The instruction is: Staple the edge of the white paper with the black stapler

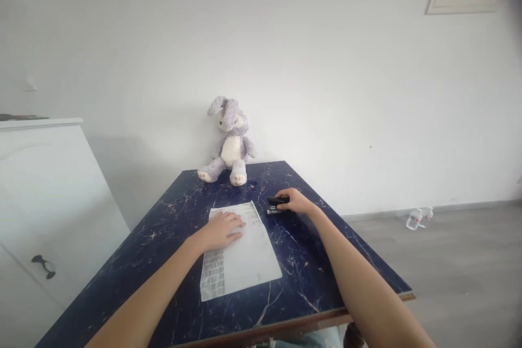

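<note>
White paper sheets (pixel 253 261) lie on the dark blue marbled table (pixel 310 266), with a grey brick-like pattern down their left side. My left hand (pixel 223 230) rests flat on the upper left of the paper, fingers spread. Just right of the paper's top corner is a black stapler (pixel 272 206), its jaw end pointing left toward the sheets. My right hand (pixel 294 200) is closed around the stapler's rear part, thumb on the near side. A small gap separates the stapler from the paper.
A grey plush rabbit (pixel 231 147) sits at the table's far edge against the white wall (pixel 326 76). To the left stands a white cabinet (pixel 44 190) with a dark handle (pixel 43 266). Clear plastic bottles (pixel 415 219) are on the floor at the right.
</note>
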Demonstrator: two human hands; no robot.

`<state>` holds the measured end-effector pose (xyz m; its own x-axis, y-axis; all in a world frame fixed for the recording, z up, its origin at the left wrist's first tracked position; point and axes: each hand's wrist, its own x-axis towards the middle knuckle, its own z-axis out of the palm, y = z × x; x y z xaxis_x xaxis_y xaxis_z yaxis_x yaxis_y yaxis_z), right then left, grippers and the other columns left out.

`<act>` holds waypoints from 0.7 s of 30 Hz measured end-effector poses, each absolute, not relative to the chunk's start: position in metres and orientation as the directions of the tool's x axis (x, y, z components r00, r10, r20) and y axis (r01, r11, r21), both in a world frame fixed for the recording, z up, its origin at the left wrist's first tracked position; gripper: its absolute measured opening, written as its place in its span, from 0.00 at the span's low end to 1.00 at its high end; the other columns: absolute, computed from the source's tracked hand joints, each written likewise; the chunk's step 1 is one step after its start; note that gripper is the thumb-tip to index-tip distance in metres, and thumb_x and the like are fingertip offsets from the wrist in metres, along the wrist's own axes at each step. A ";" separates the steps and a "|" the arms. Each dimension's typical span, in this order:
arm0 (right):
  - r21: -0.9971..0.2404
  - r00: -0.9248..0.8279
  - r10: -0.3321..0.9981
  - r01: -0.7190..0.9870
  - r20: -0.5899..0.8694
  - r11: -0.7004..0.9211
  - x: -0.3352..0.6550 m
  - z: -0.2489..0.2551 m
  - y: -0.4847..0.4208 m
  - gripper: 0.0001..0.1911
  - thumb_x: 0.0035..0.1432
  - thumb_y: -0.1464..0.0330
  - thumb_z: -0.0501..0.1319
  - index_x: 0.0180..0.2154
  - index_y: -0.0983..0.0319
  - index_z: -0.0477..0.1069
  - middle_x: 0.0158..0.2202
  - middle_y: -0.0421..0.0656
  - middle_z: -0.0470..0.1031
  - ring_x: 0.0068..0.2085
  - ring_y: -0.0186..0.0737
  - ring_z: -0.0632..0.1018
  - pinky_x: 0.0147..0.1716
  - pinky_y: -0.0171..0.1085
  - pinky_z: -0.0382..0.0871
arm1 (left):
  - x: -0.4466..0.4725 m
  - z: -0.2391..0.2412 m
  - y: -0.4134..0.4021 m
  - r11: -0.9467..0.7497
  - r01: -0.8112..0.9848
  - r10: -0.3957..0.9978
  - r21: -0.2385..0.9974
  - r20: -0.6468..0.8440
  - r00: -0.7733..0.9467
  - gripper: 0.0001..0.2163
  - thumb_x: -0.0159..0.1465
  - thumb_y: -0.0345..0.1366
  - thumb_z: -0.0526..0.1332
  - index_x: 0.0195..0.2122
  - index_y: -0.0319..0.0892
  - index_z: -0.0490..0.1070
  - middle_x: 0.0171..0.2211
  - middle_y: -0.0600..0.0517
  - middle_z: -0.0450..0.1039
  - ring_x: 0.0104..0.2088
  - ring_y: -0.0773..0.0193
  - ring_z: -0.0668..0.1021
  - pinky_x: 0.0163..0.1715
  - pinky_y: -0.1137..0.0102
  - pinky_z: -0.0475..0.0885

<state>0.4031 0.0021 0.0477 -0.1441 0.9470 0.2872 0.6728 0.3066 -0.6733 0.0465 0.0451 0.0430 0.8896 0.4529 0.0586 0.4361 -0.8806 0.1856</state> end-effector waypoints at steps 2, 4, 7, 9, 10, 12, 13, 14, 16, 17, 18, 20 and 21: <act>-0.678 -0.205 0.940 0.652 0.273 0.339 0.396 0.046 0.004 0.15 0.48 0.65 0.69 0.40 0.62 0.79 0.36 0.41 0.82 0.38 0.44 0.79 0.40 0.37 0.69 | 0.048 0.045 0.040 -0.882 0.437 0.454 0.175 0.077 0.887 0.23 0.72 0.54 0.49 0.61 0.53 0.70 0.65 0.47 0.64 0.66 0.49 0.65 0.66 0.52 0.54; -0.676 -0.258 0.925 0.631 0.278 0.380 0.388 0.045 0.005 0.15 0.49 0.65 0.69 0.40 0.62 0.78 0.37 0.41 0.81 0.38 0.43 0.79 0.41 0.37 0.69 | 0.052 0.044 0.035 -0.885 0.422 0.441 0.198 0.059 0.896 0.24 0.72 0.54 0.47 0.64 0.55 0.66 0.70 0.49 0.56 0.69 0.47 0.59 0.67 0.49 0.52; -0.674 -0.315 0.905 0.604 0.287 0.425 0.378 0.044 0.004 0.15 0.50 0.64 0.69 0.41 0.62 0.77 0.37 0.41 0.81 0.38 0.43 0.79 0.41 0.37 0.69 | 0.061 0.040 0.029 -0.891 0.383 0.395 0.244 0.000 0.919 0.25 0.73 0.55 0.43 0.70 0.63 0.55 0.74 0.54 0.42 0.73 0.44 0.49 0.68 0.43 0.44; -0.671 -0.343 0.893 0.593 0.290 0.445 0.373 0.044 0.003 0.15 0.51 0.64 0.69 0.41 0.62 0.77 0.37 0.41 0.81 0.39 0.42 0.79 0.42 0.37 0.69 | 0.066 0.039 0.027 -0.896 0.366 0.372 0.252 -0.028 0.928 0.25 0.74 0.55 0.41 0.71 0.65 0.49 0.75 0.56 0.38 0.73 0.43 0.46 0.68 0.40 0.39; -0.668 -0.357 0.888 0.590 0.288 0.454 0.371 0.044 0.002 0.15 0.51 0.64 0.69 0.41 0.62 0.77 0.38 0.41 0.81 0.39 0.42 0.79 0.43 0.37 0.69 | 0.068 0.039 0.026 -0.898 0.364 0.365 0.249 -0.040 0.930 0.26 0.74 0.55 0.41 0.72 0.65 0.47 0.75 0.56 0.37 0.73 0.43 0.45 0.68 0.40 0.38; -0.657 -0.373 0.883 0.595 0.284 0.462 0.367 0.046 0.001 0.15 0.52 0.64 0.69 0.41 0.61 0.77 0.38 0.41 0.80 0.39 0.42 0.79 0.43 0.37 0.69 | 0.070 0.039 0.026 -0.898 0.370 0.365 0.238 -0.070 0.929 0.26 0.74 0.55 0.39 0.72 0.65 0.45 0.75 0.56 0.34 0.73 0.43 0.43 0.67 0.39 0.37; -0.652 -0.376 0.883 0.601 0.279 0.462 0.365 0.046 0.000 0.14 0.52 0.64 0.69 0.41 0.62 0.76 0.38 0.41 0.80 0.39 0.42 0.78 0.43 0.37 0.69 | 0.071 0.039 0.026 -0.896 0.377 0.367 0.237 -0.083 0.926 0.26 0.74 0.55 0.39 0.72 0.65 0.44 0.75 0.56 0.33 0.73 0.43 0.42 0.67 0.38 0.36; -0.648 -0.378 0.884 0.606 0.275 0.461 0.363 0.047 0.000 0.14 0.52 0.63 0.69 0.41 0.62 0.76 0.38 0.41 0.80 0.39 0.42 0.78 0.43 0.37 0.69 | 0.071 0.039 0.026 -0.893 0.382 0.370 0.238 -0.094 0.924 0.26 0.74 0.54 0.39 0.72 0.65 0.43 0.75 0.56 0.31 0.73 0.43 0.41 0.67 0.38 0.36; -0.638 -0.376 0.883 0.615 0.281 0.464 0.358 0.047 -0.001 0.14 0.53 0.63 0.69 0.41 0.62 0.76 0.38 0.41 0.80 0.39 0.41 0.78 0.43 0.37 0.68 | 0.072 0.038 0.026 -0.889 0.385 0.371 0.248 -0.105 0.923 0.26 0.74 0.54 0.39 0.73 0.64 0.42 0.75 0.55 0.28 0.73 0.43 0.40 0.67 0.38 0.36; -0.630 -0.374 0.881 0.618 0.291 0.470 0.355 0.048 -0.002 0.14 0.53 0.63 0.69 0.41 0.62 0.75 0.38 0.41 0.79 0.39 0.41 0.77 0.43 0.37 0.68 | 0.072 0.038 0.026 -0.888 0.384 0.370 0.253 -0.106 0.923 0.26 0.74 0.54 0.39 0.73 0.63 0.42 0.75 0.54 0.27 0.73 0.43 0.39 0.67 0.38 0.35; -0.618 -0.374 0.876 0.622 0.304 0.480 0.352 0.048 -0.003 0.14 0.53 0.63 0.69 0.40 0.62 0.75 0.38 0.41 0.79 0.39 0.41 0.77 0.43 0.37 0.67 | 0.073 0.037 0.025 -0.886 0.385 0.371 0.257 -0.104 0.923 0.26 0.74 0.54 0.39 0.73 0.62 0.43 0.75 0.54 0.27 0.73 0.43 0.38 0.67 0.38 0.35; -0.593 -0.377 0.868 0.633 0.324 0.497 0.344 0.050 -0.005 0.14 0.55 0.61 0.68 0.40 0.62 0.74 0.37 0.40 0.78 0.38 0.40 0.76 0.42 0.36 0.66 | 0.075 0.037 0.024 -0.881 0.393 0.379 0.263 -0.105 0.919 0.26 0.74 0.54 0.40 0.73 0.62 0.43 0.75 0.53 0.26 0.73 0.43 0.37 0.67 0.38 0.35; -0.585 -0.377 0.867 0.640 0.325 0.498 0.339 0.052 -0.005 0.14 0.57 0.59 0.66 0.39 0.61 0.73 0.36 0.40 0.78 0.37 0.39 0.75 0.41 0.35 0.66 | 0.076 0.037 0.024 -0.878 0.397 0.384 0.266 -0.104 0.918 0.27 0.74 0.54 0.41 0.73 0.62 0.43 0.75 0.53 0.26 0.73 0.43 0.37 0.66 0.37 0.35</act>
<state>0.3392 -0.0054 0.0518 -0.3773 0.8673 0.3247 0.6404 0.4976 -0.5851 0.0762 0.0238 0.0370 0.9176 0.3836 -0.1043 0.3974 -0.8782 0.2662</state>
